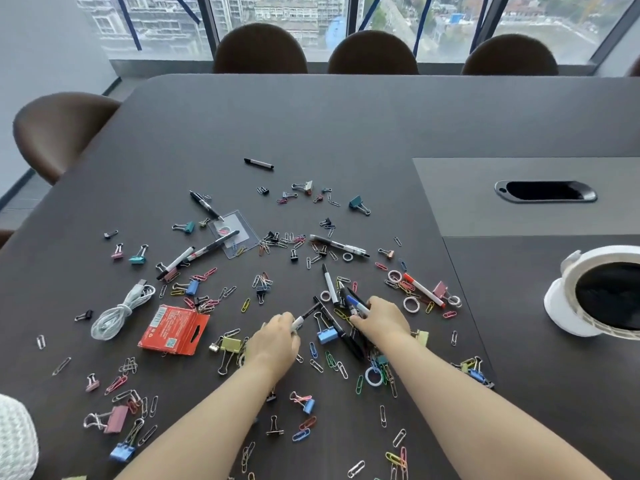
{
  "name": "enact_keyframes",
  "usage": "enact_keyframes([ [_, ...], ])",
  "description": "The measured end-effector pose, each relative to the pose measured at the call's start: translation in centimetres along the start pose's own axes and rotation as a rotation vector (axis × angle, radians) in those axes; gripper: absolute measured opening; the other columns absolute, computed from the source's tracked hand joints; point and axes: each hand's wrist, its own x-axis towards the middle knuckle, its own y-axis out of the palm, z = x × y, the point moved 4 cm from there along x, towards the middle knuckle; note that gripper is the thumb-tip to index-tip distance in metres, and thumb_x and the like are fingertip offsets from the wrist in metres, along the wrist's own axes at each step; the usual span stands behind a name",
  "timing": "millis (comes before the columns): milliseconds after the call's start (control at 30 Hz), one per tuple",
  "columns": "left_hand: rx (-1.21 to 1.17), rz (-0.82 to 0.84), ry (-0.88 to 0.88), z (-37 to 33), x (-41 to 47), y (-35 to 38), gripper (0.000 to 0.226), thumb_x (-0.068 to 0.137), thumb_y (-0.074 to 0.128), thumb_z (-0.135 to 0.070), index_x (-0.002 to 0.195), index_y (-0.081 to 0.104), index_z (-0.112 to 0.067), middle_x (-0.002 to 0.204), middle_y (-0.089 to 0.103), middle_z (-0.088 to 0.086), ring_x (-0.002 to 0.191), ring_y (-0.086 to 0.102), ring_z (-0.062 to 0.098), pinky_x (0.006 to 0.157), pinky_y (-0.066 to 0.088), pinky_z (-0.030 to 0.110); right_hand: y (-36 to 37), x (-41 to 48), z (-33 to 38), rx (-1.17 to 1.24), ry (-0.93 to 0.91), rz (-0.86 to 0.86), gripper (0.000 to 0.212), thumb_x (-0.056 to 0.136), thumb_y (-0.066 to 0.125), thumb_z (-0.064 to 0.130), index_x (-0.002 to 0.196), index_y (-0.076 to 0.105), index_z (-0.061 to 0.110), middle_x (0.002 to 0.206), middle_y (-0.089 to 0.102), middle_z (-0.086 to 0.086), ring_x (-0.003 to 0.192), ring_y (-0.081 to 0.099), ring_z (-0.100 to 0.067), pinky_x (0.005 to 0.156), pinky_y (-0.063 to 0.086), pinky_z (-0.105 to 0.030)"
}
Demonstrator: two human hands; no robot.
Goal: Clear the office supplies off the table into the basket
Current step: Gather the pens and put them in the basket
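Office supplies lie scattered over the dark table [346, 126]: several paper clips, binder clips, pens and markers. My left hand [277, 341] grips a black marker [306, 315] by its near end. My right hand [382, 318] holds a bunch of pens [355, 301], one with a blue cap. A blue binder clip [326, 335] sits between the two hands. The white basket [568, 292] with a dark inside stands at the right edge, partly cut off. A red-capped marker [423, 289] lies right of my right hand.
A red card pack [173, 330] and a coiled white cable [117, 313] lie to the left. A clear badge holder [232, 233] and more pens lie further back. A cable port [545, 191] is set into the table. Brown chairs [260, 50] line the far and left sides.
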Motion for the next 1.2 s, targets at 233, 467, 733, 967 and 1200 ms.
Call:
enact_keyframes([
  [233,0.083,-0.033,0.263,-2.3,1.6,-0.1,0.025,0.092,0.045,-0.017,0.114,0.057,-0.02,0.12,0.05,-0.007,0.085,0.062,0.028,0.071,0.049,0.033,-1.4,0.0,-1.8,0.153,-0.023,-0.014,0.018,0.085,0.045,0.031,0.078,0.045,0.014,0.076,0.054,-0.005,0.072,0.05,-0.027,0.059,0.036,-0.031],
  [467,0.245,0.12,0.418,-5.1,4.2,-0.2,0.043,0.086,0.05,-0.006,0.118,0.058,-0.033,0.127,0.05,-0.02,0.104,0.058,0.016,0.078,0.045,0.027,-3.5,0.7,-5.6,0.214,0.007,-0.086,0.02,0.094,0.036,0.022,0.104,0.046,0.008,0.096,0.059,-0.015,0.083,0.053,-0.032,0.067,0.038,-0.035],
  [733,0.242,0.166,0.403,-4.7,5.3,0.8,0.028,0.09,0.054,-0.035,0.118,0.058,-0.032,0.115,0.053,-0.006,0.102,0.057,0.023,0.077,0.042,0.03,-3.7,1.0,-7.2,0.307,0.002,-0.152,0.017,0.095,0.037,0.021,0.101,0.047,0.01,0.092,0.055,-0.008,0.085,0.054,-0.031,0.074,0.043,-0.039],
  [967,0.147,0.103,0.435,-4.5,5.4,1.1,0.027,0.09,0.053,-0.038,0.111,0.061,-0.023,0.109,0.054,-0.004,0.103,0.045,0.018,0.078,0.043,0.031,-3.4,1.2,-7.0,0.229,-0.077,-0.164,0.025,0.094,0.045,0.04,0.092,0.052,0.016,0.09,0.063,-0.008,0.085,0.058,-0.032,0.069,0.044,-0.036],
  [1200,0.183,0.088,0.409,-5.7,5.8,0.9,0.025,0.097,0.038,-0.032,0.113,0.048,-0.017,0.102,0.051,-0.001,0.104,0.047,0.02,0.079,0.044,0.034,-4.9,2.1,-7.3,0.067,-0.103,-0.336,0.028,0.096,0.043,0.035,0.117,0.051,0.018,0.106,0.062,-0.006,0.095,0.058,-0.029,0.068,0.041,-0.033],
])
